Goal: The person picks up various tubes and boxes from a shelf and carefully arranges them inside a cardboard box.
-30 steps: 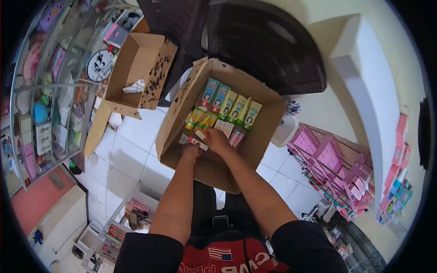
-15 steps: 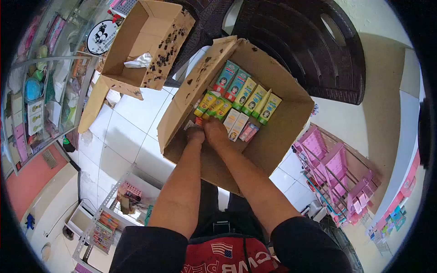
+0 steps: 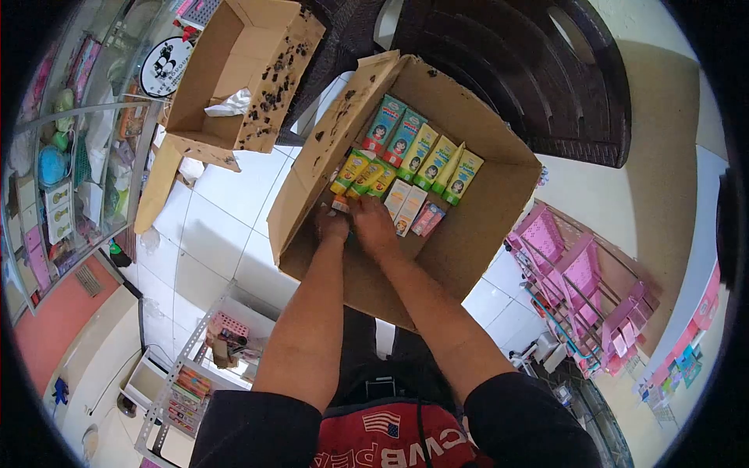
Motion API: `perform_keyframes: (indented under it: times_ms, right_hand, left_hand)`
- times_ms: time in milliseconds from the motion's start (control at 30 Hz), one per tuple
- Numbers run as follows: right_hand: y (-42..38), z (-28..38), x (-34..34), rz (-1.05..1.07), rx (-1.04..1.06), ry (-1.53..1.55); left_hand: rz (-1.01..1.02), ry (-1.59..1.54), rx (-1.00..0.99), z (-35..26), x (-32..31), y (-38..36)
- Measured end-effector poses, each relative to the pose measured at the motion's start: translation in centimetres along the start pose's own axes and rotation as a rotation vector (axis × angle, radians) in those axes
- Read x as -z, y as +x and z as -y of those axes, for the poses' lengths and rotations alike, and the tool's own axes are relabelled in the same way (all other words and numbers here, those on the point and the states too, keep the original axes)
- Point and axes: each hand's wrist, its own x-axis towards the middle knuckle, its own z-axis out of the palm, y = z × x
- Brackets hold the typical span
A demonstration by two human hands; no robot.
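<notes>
Both my hands reach into an open cardboard box (image 3: 476,210). My left hand (image 3: 333,225) is closed at a small orange-and-white box (image 3: 340,203) by the left wall; its fingertips are partly hidden. Close beside it, my right hand (image 3: 374,226) has its fingers curled down just below the yellow-green cartons (image 3: 363,178); what they hold, if anything, is hidden. Behind these stand teal cartons (image 3: 394,132) and a row of yellow-and-green cartons (image 3: 441,164). White-and-orange cartons (image 3: 403,207) and small pink boxes (image 3: 427,219) are to the right of my right hand.
A second cardboard box (image 3: 211,86) with crumpled white paper stands at upper left. Dark woven plastic chairs (image 3: 515,70) are behind. A glass display case (image 3: 62,171) is left, a metal rack (image 3: 187,382) lower left, and pink baskets (image 3: 577,273) right.
The view has shifted slightly. My hands stay low among the cartons at the left; the white piece beside my left hand no longer shows clearly.
</notes>
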Motion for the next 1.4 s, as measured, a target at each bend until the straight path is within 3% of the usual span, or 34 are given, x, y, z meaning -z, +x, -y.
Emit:
perform_keyframes:
  times_ms: [100,167,367,433,467,533,633,800,933,967,1100,1400]
  right_hand:
    - [-0.3,0.0,1.3,-0.039,-0.034,0.078]
    - [-0.6,0.2,2.9,0.008,-0.178,0.263]
    - [-1.4,-0.8,4.8,-0.061,-0.312,0.494]
    - [-1.8,-0.8,6.4,-0.105,-0.339,0.532]
    - [-2.1,-0.9,7.3,-0.138,-0.370,0.572]
    - [-2.8,-0.9,9.7,-0.184,-0.354,0.619]
    - [-4.4,0.1,15.2,-0.231,-0.345,0.699]
    - [-8.7,2.7,24.5,-0.262,-0.350,0.795]
    - [-12.9,4.4,29.8,-0.383,-0.234,0.862]
    - [-13.9,4.6,31.1,-0.327,-0.275,0.904]
    - [-18.4,7.5,37.3,-0.548,-0.268,0.847]
    - [-29.1,7.2,41.6,-1.081,-0.270,0.652]
  left_hand:
    - [0.007,0.078,-0.026,-0.9,0.5,-0.4]
    - [-0.015,0.137,-0.038,-2.4,1.5,-1.4]
    - [0.026,0.244,-0.371,-4.4,3.3,-3.2]
    - [0.251,-0.021,-0.405,-6.4,5.3,-6.0]
    - [0.250,-0.023,-0.424,-7.4,6.4,-7.6]
    - [0.371,-0.066,-0.568,-9.1,8.4,-10.8]
    - [0.377,-0.137,-0.814,-9.8,10.5,-14.4]
    - [0.448,-0.160,-0.949,-11.9,14.4,-21.4]
    - [0.510,-0.230,-1.106,-13.8,15.8,-26.3]
    - [0.528,-0.220,-1.109,-14.5,16.1,-27.6]
    - [0.560,-0.185,-1.266,-17.5,16.9,-32.8]
    - [0.738,-0.053,-1.524,-21.5,14.2,-41.9]
